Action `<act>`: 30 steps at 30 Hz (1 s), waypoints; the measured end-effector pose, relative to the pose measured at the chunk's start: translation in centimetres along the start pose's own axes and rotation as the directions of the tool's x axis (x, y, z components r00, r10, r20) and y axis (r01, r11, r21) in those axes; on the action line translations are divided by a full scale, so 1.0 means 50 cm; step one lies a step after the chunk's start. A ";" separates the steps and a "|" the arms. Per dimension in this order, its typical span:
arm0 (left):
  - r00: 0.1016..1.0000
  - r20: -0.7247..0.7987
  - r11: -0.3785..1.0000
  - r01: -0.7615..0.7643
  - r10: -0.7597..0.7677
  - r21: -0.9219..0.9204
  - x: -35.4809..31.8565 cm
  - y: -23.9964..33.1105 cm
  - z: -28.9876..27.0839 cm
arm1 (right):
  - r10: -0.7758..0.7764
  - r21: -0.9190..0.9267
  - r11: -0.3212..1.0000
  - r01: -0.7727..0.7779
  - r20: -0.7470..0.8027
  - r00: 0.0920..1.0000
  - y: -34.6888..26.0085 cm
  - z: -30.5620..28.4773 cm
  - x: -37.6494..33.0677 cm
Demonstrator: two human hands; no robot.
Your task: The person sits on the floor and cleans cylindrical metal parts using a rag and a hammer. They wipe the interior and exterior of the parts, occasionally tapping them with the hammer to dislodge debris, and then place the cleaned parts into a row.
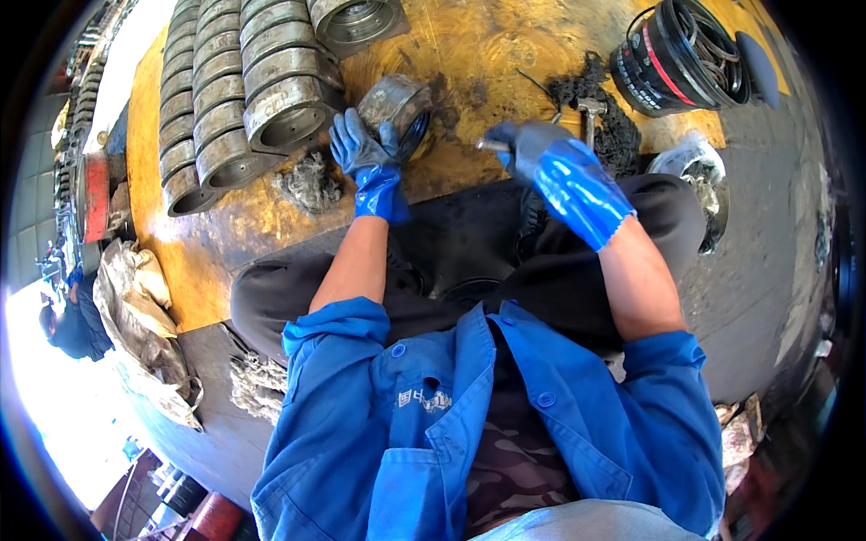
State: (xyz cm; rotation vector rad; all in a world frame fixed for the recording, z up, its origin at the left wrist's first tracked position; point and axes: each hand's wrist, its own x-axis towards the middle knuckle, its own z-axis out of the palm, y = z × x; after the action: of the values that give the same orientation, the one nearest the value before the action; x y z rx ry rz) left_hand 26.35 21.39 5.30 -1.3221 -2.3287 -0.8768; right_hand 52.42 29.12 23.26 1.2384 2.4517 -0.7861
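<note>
Both my hands wear blue gloves with grey palms and fingers. My left hand has its fingers spread at the near side of a worn metal ring, its thumb close to or touching the ring. The ring lies tilted on the yellow work surface, a dark opening showing at its right. My right hand is closed round a short metal rod, whose blunt end sticks out leftward. The rest of the rod is hidden in the glove. Just beyond that hand lies a hammer.
Rows of metal rings lie end to end at the far left. A grey rag clump sits before them. Dark fibrous waste lies round the hammer. A black bucket of rings stands far right, near a plastic bag.
</note>
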 end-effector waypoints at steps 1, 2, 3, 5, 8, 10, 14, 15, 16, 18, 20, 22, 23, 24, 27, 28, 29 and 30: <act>1.000 0.009 1.000 -0.017 0.017 -0.012 0.003 -0.006 0.000 | -0.023 -0.032 0.999 0.025 0.053 0.998 -0.005 0.011 0.006; 1.000 0.011 1.000 -0.006 0.006 -0.014 0.004 -0.007 0.000 | -0.024 -0.041 0.999 0.026 0.061 0.998 -0.010 0.021 0.013; 1.000 0.005 1.000 -0.024 0.024 -0.013 0.005 -0.008 0.000 | -0.033 -0.124 0.991 0.045 0.095 0.995 -0.017 0.032 0.022; 1.000 -0.007 0.998 -0.028 0.027 -0.060 0.009 -0.006 0.000 | -0.029 -0.239 0.969 0.063 0.144 0.989 -0.018 0.066 0.051; 0.999 0.013 0.999 -0.032 0.032 -0.037 0.008 -0.003 0.000 | -0.199 -0.345 0.919 0.192 0.015 0.980 0.003 0.123 0.094; 1.000 0.010 0.998 -0.017 0.018 -0.060 0.006 -0.004 -0.002 | -0.163 -0.379 0.907 0.183 0.087 0.983 -0.014 0.116 0.101; 0.996 -0.057 0.988 0.052 -0.061 -0.149 0.009 -0.015 0.004 | -0.228 -0.489 0.837 0.244 0.093 0.969 -0.027 0.138 0.115; 0.993 -0.089 0.982 0.055 -0.071 -0.180 0.009 -0.015 0.007 | -0.225 -0.492 0.836 0.243 0.097 0.970 -0.019 0.149 0.122; 0.993 -0.086 0.981 0.060 -0.076 -0.183 0.010 -0.018 0.010 | -0.285 -0.542 0.794 0.275 0.066 0.956 -0.011 0.158 0.132; 0.992 -0.098 0.979 0.063 -0.084 -0.195 0.012 -0.010 0.013 | -0.333 -0.593 0.750 0.294 0.046 0.942 0.007 0.174 0.152; 0.992 -0.094 0.976 0.062 -0.083 -0.208 0.014 -0.013 0.012 | -0.379 -0.605 0.719 0.341 0.070 0.923 0.008 0.176 0.169; 0.993 -0.060 0.966 0.083 -0.101 -0.244 0.015 -0.020 0.010 | -0.359 -0.607 0.719 0.339 0.093 0.929 -0.013 0.173 0.179; 0.992 -0.060 0.965 0.091 -0.109 -0.245 0.015 -0.022 0.011 | -0.348 -0.605 0.711 0.359 0.141 0.927 -0.022 0.172 0.191; 0.992 -0.059 0.965 0.093 -0.110 -0.247 0.015 -0.024 0.012 | -0.335 -0.602 0.704 0.377 0.188 0.923 -0.025 0.171 0.200; 0.993 -0.040 0.960 0.098 -0.112 -0.262 0.015 -0.024 0.013 | -0.419 -0.561 0.720 0.409 0.119 0.900 -0.018 0.176 0.216; 0.993 -0.046 0.959 0.091 -0.107 -0.268 0.017 -0.021 0.015 | -0.444 -0.547 0.724 0.419 0.095 0.891 -0.012 0.176 0.221; 0.993 -0.051 0.960 0.087 -0.104 -0.266 0.015 -0.026 0.015 | -0.421 -0.564 0.696 0.445 0.183 0.889 -0.023 0.168 0.227; 0.993 -0.050 0.960 0.086 -0.103 -0.266 0.016 -0.027 0.016 | -0.388 -0.580 0.667 0.467 0.265 0.883 -0.034 0.154 0.231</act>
State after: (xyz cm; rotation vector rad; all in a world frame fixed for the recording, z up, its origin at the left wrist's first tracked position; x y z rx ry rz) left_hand 24.80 21.93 4.65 -1.2664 -2.3032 -1.2775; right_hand 44.29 31.32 12.11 0.3471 2.5943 -0.0640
